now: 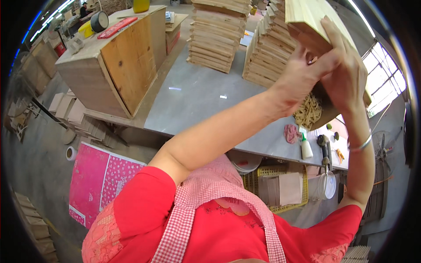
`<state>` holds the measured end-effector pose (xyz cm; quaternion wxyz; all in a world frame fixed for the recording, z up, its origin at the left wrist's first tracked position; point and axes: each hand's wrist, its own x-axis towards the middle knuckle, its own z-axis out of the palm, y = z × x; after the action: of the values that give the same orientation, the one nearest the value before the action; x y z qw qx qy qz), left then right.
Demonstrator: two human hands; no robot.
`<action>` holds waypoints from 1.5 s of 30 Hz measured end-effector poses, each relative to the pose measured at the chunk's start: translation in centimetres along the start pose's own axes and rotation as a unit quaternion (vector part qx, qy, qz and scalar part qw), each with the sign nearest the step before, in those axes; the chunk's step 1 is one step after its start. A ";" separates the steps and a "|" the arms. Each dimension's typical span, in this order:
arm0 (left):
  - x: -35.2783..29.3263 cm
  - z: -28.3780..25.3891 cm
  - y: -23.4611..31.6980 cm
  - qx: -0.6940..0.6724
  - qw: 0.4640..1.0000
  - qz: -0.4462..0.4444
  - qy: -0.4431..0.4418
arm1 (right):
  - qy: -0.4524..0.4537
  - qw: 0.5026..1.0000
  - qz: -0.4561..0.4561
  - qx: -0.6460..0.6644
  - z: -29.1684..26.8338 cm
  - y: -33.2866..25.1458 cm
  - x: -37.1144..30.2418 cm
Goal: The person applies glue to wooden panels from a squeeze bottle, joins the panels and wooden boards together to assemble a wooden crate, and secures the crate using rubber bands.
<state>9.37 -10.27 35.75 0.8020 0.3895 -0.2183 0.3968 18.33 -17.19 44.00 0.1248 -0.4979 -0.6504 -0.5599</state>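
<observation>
A pale wooden board (322,19) with a thick edge is raised at the upper right, above the work table. My right hand (348,76), a bangle on its wrist, is wrapped round it with a finger stretched along the near edge. My left hand (302,70) reaches across from the left, its fingers curled against the board's lower edge and partly hidden behind the right hand. Below the hands, a pile of small wooden strips (308,111) lies in a brown container. Beside it are a pink cloth (290,133) and a white glue bottle (306,147).
Tall stacks of wooden pieces (217,35) stand on the grey table (188,105), with another stack (269,48) closer. A wooden cabinet (127,65) is at the left. A power tool (324,147) and orange pliers (340,155) lie right. Below sits a yellow basket (251,184).
</observation>
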 end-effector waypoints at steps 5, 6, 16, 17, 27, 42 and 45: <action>-6.3 2.3 0.0 -0.030 0.985 -0.006 0.167 | -0.064 0.992 0.082 0.077 -2.7 -7.7 -4.4; -7.8 0.9 -0.7 -0.025 0.981 -0.034 0.187 | -0.105 0.987 0.103 0.069 -2.4 -9.5 -5.6; -23.3 -14.3 -4.0 0.001 0.928 -0.184 0.325 | -0.241 0.919 0.221 0.221 4.8 -26.7 -15.5; -24.4 -15.4 -3.6 -0.008 0.918 -0.197 0.345 | -0.271 0.908 0.214 0.237 5.3 -28.0 -15.6; -28.2 -20.4 7.5 0.292 0.751 -0.354 0.474 | -0.267 0.793 0.275 0.473 12.1 -25.5 -16.5; -30.6 -20.6 4.5 0.403 0.661 -0.395 0.494 | -0.454 0.693 0.456 0.325 32.2 -15.3 -20.8; -30.8 -19.5 6.1 0.350 0.701 -0.273 0.558 | -0.321 0.745 0.482 0.331 30.5 -15.4 -18.1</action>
<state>-12.93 -6.77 6.47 0.6559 0.3926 0.5396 0.3530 26.83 1.54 11.25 0.3186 -0.8229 -0.4702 0.0186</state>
